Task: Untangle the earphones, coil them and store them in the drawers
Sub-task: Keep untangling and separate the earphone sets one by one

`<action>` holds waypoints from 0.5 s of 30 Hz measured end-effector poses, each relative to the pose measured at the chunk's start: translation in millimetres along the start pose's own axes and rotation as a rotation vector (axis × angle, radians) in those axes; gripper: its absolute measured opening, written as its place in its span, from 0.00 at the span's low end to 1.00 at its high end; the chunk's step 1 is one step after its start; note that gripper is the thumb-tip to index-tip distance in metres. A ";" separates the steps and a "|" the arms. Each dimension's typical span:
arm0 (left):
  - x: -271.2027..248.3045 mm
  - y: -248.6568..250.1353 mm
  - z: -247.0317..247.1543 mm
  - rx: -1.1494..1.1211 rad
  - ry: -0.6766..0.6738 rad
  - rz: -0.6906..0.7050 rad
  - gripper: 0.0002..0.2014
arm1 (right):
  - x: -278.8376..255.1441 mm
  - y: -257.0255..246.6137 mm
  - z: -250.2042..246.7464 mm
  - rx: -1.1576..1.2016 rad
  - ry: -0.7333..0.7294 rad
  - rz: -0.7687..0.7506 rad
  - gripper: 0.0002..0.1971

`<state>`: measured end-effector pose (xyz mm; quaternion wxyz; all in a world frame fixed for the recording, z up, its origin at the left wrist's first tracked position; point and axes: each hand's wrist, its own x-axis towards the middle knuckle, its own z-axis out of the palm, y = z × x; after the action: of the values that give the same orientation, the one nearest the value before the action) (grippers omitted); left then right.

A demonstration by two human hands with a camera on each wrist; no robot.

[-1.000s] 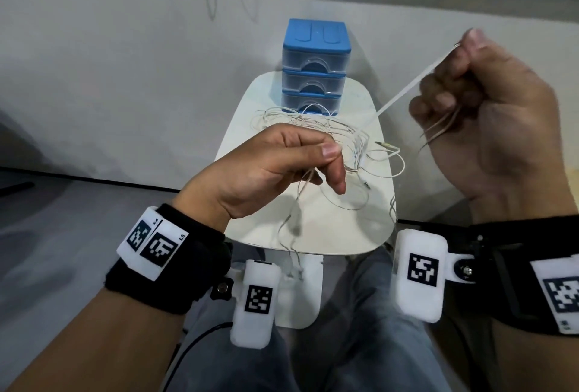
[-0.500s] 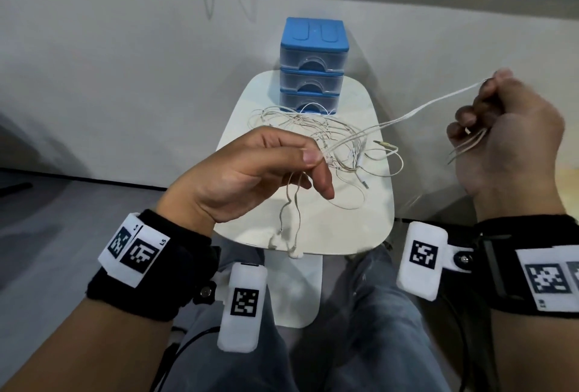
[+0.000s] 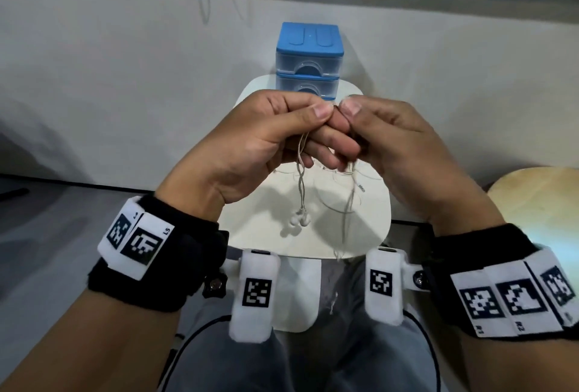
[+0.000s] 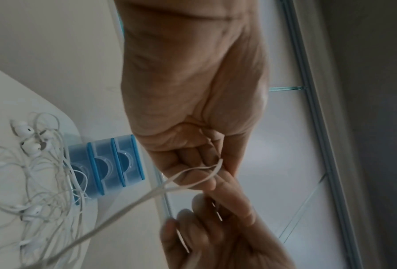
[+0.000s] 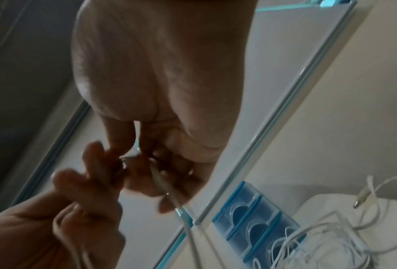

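Two hands were on one cable at this point; my left hand [image 3: 266,137] and right hand [image 3: 398,144] met fingertip to fingertip above the small white table [image 3: 372,225], each pinching the white earphone cable [image 3: 301,172] between thumb and forefinger; other fingers curled, nothing spread. Judged step: untangling not finished, coiling possibly just begun; in the left wrist view a loop of cable [image 4: 193,174] lay across my left fingers, which read as a first turn, though I couldn't tell for sure. Two earbuds [image 3: 299,219] hung below my left hand on a twisted pair of leads, just above the tabletop; a bundle of thin strands dropped from my right hand past the table's near edge. The rest was a loose tangle of earphones [image 4: 38,174] on the table, several buds and crossing loops, lying against the front of the blue drawer unit [image 3: 308,62]; a jack plug [image 5: 363,198] lay off to one side of the tangle. Drawers: three, clear fronts, all looked closed; nothing stored that I could see. Next move, as I judged it: keep the left pinch as anchor, feed cable with the right, free this set from the pile before winding; risk was dragging the whole tangle along, since the strands looked thin, limp and prone to snagging.
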<state>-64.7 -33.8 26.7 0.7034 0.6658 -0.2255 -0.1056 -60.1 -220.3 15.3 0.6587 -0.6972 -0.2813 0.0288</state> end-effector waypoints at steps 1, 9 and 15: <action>-0.9 -0.1 -1.6 -0.014 0.007 -0.003 0.11 | -0.6 0.4 -1.0 -0.042 0.029 -0.015 0.17; -8.9 -12.1 -3.2 -0.016 -0.184 -0.080 0.13 | 7.2 -15.4 -9.8 -0.172 0.189 -0.200 0.13; -9.5 -5.9 -3.9 -0.067 -0.201 -0.005 0.19 | 10.1 -30.7 -6.5 -0.177 0.031 -0.163 0.13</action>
<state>-70.4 -26.6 19.1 0.6988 0.6286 -0.2896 -0.1810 -59.8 -222.7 48.1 0.5989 -0.7279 -0.3284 -0.0608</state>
